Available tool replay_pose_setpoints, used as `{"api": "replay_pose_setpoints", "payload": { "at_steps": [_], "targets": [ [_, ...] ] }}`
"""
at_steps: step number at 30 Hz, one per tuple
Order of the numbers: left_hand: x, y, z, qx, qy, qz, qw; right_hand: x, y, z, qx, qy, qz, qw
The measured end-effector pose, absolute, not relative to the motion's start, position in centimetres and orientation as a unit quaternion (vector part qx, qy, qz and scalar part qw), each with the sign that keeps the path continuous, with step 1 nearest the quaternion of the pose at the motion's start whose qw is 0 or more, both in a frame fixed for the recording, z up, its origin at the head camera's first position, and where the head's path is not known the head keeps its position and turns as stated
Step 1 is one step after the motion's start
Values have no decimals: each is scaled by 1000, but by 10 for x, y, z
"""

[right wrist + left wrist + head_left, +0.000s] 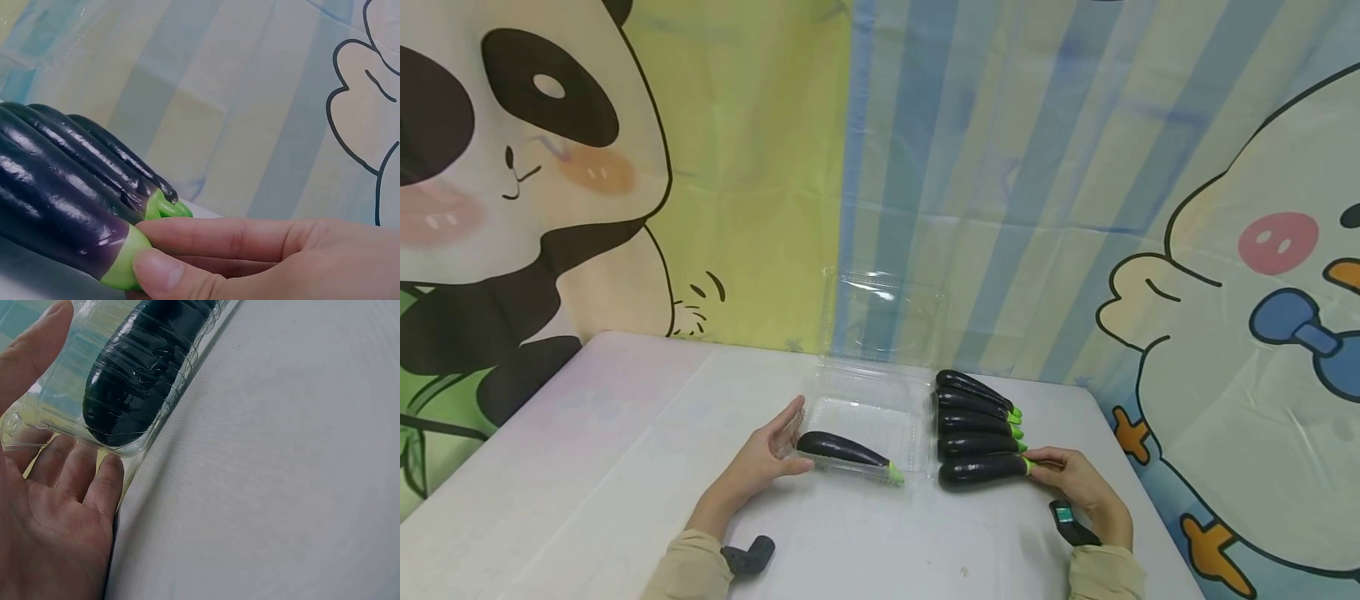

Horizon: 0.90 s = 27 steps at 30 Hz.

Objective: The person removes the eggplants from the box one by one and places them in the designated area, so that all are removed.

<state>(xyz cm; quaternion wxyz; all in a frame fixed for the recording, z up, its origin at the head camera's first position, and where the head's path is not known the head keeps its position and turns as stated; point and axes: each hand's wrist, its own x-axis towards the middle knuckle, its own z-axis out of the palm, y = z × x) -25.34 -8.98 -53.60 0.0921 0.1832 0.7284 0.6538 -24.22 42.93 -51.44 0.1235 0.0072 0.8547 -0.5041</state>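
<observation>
A clear plastic clamshell container (868, 417) lies on the table with its lid raised behind it. Inside, along its front wall, is one dark eggplant (842, 447), its green stem end pointing right. My left hand (763, 457) grips the container's left side, the thumb at the front corner; in the left wrist view the fingers (103, 481) touch its wall. To the right of the container, several eggplants (973, 423) lie in a row, stem ends to the right. My right hand (250, 262) pinches the green stem end of the nearest eggplant (62, 219) between thumb and fingers.
The white table (625, 467) reaches back to a printed curtain (1000, 167) with a panda and a white bird figure. The container's upright lid (883, 317) stands close to the curtain. A dark strapped device (1071, 523) sits on the right wrist, another (751, 556) on the left.
</observation>
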Motion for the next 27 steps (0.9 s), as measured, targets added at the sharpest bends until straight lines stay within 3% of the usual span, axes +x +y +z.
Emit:
{"api": "replay_pose_setpoints", "payload": {
  "at_steps": [10, 27],
  "targets": [
    [-253, -90, -535, 179, 735, 647, 93, -245, 422, -514, 43, 915, -396, 61],
    [-253, -90, -535, 176, 735, 649, 94, -248, 415, -518, 64, 927, -370, -1]
  ]
}}
